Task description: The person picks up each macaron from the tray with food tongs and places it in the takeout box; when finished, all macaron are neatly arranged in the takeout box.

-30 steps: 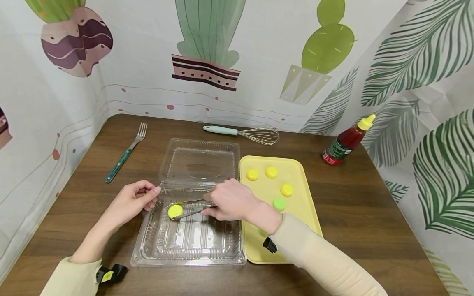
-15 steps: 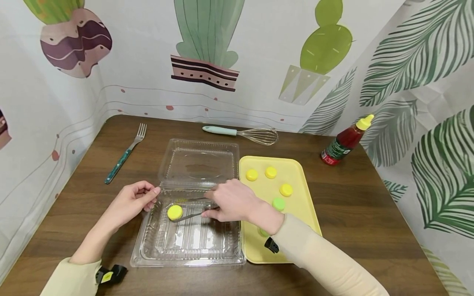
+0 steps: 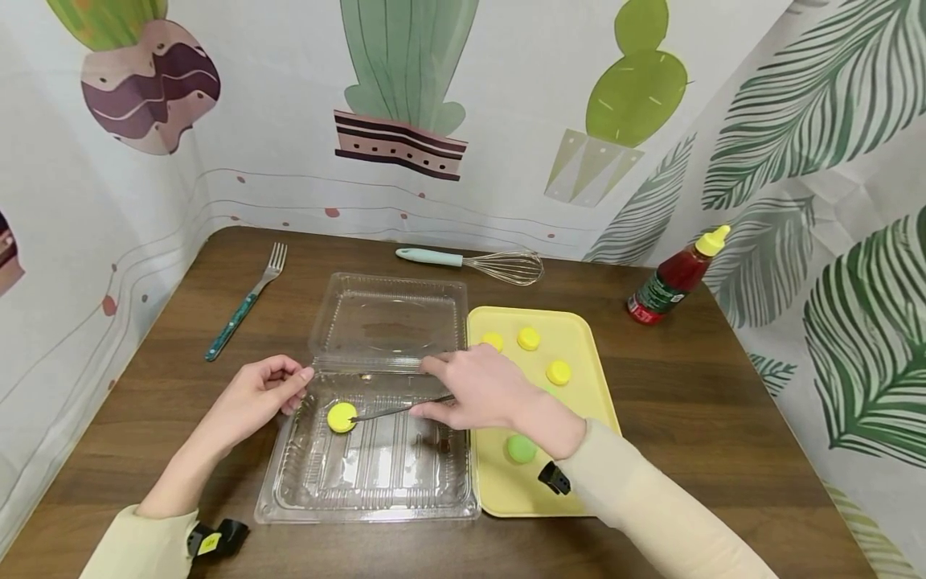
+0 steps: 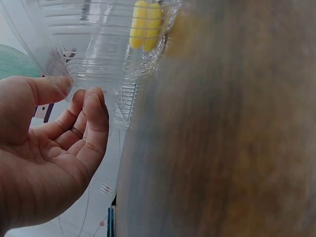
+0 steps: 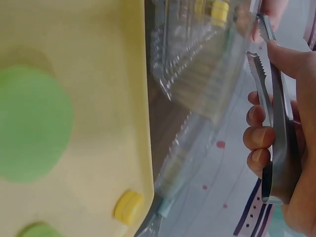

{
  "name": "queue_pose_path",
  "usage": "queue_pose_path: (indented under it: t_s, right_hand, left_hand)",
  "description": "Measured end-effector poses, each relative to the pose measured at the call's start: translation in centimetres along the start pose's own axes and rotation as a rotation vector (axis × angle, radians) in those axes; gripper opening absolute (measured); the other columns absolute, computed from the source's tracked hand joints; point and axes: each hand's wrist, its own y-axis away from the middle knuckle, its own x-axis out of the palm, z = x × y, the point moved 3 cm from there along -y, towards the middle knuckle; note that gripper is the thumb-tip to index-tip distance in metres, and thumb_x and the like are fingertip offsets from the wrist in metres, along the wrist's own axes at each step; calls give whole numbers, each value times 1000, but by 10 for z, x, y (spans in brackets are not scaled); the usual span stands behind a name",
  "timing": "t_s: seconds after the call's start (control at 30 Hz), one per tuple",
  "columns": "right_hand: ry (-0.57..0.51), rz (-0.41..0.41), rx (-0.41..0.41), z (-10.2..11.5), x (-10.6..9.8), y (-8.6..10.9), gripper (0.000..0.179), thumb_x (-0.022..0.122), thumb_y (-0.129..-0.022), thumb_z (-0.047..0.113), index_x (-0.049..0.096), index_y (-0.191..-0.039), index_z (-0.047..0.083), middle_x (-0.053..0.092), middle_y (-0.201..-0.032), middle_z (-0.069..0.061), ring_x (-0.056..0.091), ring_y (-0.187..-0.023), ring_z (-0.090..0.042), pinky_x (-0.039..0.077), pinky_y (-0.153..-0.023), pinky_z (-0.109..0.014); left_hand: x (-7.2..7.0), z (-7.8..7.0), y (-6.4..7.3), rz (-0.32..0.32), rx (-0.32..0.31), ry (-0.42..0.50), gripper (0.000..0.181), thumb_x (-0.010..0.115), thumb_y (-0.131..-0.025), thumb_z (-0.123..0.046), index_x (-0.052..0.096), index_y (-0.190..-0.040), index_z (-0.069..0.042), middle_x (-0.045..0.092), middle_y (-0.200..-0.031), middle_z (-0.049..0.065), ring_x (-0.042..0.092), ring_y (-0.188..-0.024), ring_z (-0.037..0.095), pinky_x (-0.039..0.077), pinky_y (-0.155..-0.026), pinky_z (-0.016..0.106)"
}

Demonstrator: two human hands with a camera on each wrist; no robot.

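Observation:
A clear plastic clamshell container (image 3: 369, 515) lies open, its lid folded back. My left hand (image 3: 256, 396) pinches the container's left rim between thumb and fingers. One yellow macaron (image 3: 342, 417) sits inside, near the left wall; its two halves show through the plastic in the left wrist view. Metal tongs (image 5: 281, 148) are gripped in my right hand (image 3: 488, 394), over the container's right side. In the right wrist view the toothed tips stand apart with nothing between them. In the head view, one tong arm overlaps the macaron's edge.
Right of the container, a yellow tray (image 3: 499, 498) bears yellow macarons (image 3: 559, 372) and green macarons (image 3: 522, 449), partly hidden by my right arm. A whisk (image 3: 499, 265) lies behind, a fork (image 3: 246, 310) at the left, and a red sauce bottle (image 3: 669, 285) stands back right.
The tongs have opened and let go of the yellow macaron, which stays in the container. My right hand has drawn back to the right with them. The left hand has stayed put.

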Motion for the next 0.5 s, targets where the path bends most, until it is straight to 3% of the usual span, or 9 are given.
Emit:
queue_pose_path:
  t_s: [0.5]
  right_hand:
    - [-12,-182,98,-40,-32,37,51,71,-83,61,65,-105,15,64,-74,8,48,-52,-2,44,-52,-28]
  left_hand:
    - [-1,0,0,-2,-1,-7,31,62,-101,-27,60,-99,5,62,-77,8,60,-65,17,53,-60,29]
